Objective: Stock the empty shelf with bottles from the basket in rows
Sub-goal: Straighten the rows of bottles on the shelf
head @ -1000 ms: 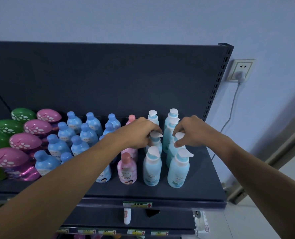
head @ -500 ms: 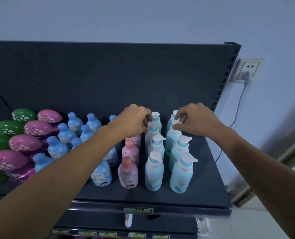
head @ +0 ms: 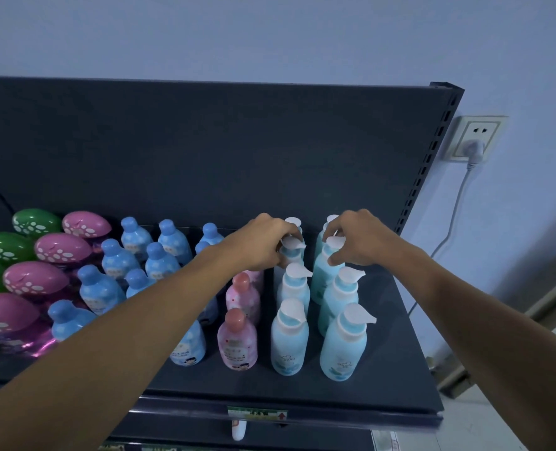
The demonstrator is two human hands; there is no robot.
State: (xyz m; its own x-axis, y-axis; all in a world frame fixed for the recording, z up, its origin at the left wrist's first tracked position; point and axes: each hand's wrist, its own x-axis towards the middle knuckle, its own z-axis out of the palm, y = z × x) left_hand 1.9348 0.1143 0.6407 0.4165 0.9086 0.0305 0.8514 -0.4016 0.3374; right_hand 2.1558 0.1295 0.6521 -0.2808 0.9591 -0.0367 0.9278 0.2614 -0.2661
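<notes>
Two rows of pale blue pump bottles [head: 289,340] with white pump heads stand on the dark shelf [head: 397,379], running front to back at its right. My left hand [head: 263,242] pinches the pump head of a bottle [head: 294,247] near the back of the left row. My right hand [head: 356,239] pinches the pump head of a bottle [head: 324,271] near the back of the right row. Left of these stand pink bottles [head: 237,345] and several blue capped bottles [head: 99,289]. The basket is out of view.
Green [head: 5,247] and pink spotted domed containers [head: 36,278] fill the shelf's left end. A dark back panel [head: 205,151] rises behind the rows. A wall socket [head: 475,138] with a plugged cable sits to the right. A lower shelf [head: 302,441] shows below.
Both hands have moved from bottles in the middle of the rows to bottles farther back. The view has shifted slightly left.
</notes>
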